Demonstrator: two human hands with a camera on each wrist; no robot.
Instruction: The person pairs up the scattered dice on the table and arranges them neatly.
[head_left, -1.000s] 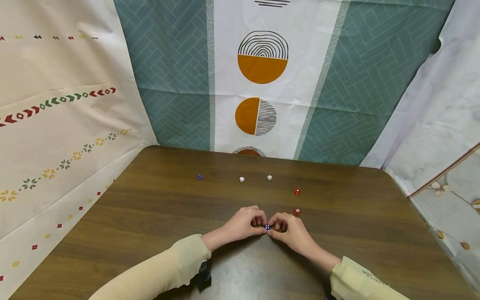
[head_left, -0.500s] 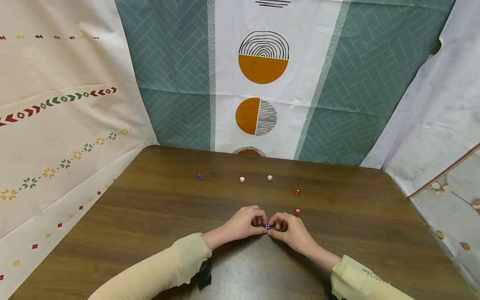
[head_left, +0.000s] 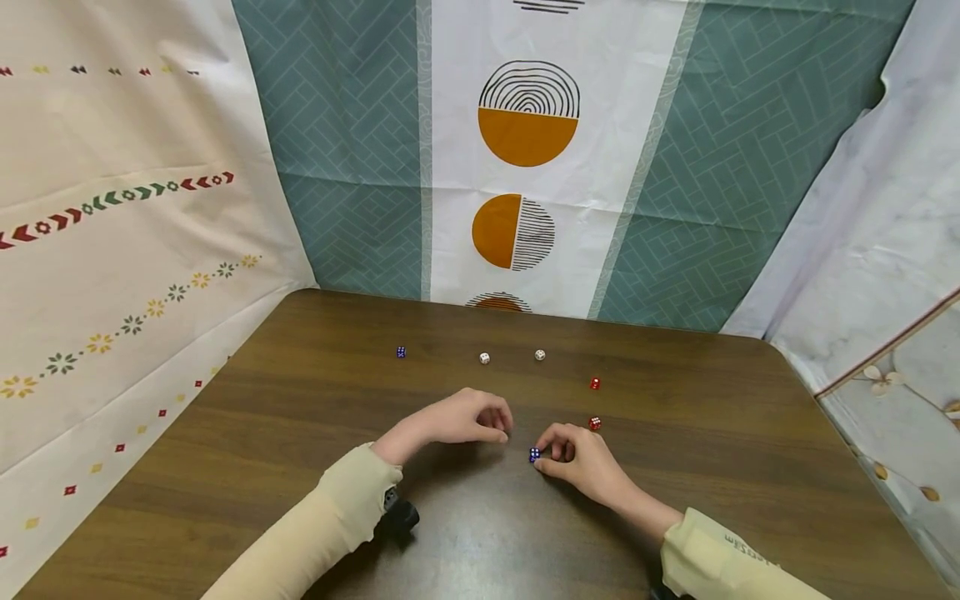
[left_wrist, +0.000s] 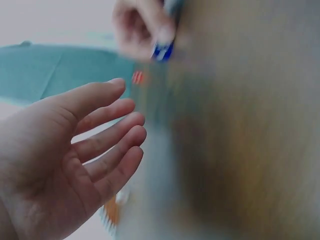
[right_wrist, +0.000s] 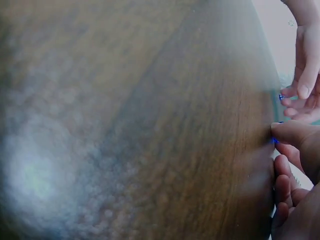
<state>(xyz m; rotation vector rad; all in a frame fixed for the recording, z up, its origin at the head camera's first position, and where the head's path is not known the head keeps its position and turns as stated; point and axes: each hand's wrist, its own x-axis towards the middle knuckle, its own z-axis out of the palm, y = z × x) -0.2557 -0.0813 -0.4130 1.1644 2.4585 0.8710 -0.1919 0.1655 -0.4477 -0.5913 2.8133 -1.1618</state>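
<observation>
My right hand [head_left: 583, 462] pinches a blue die [head_left: 534, 455] with white pips between thumb and forefinger, low over the table. In the left wrist view that die [left_wrist: 163, 52] shows at the fingertips, slightly blurred. Apart from it, up and to the left, my left hand [head_left: 459, 417] hovers with nothing in it. Its fingers [left_wrist: 107, 142] are loosely bent and spread in the left wrist view. Just beyond the right hand lies a red die [head_left: 595, 423].
A second red die [head_left: 595, 383] lies farther back on the brown wooden table [head_left: 337, 417]. Toward the far edge are a white die [head_left: 540, 355], another white die [head_left: 484, 358] and a blue die [head_left: 401, 352]. Patterned cloth [head_left: 360, 167] hangs behind and at both sides.
My left hand has let go of the blue die and moved up and to the left, its fingers loosening. The right hand stays in place with its pinch on the die.
</observation>
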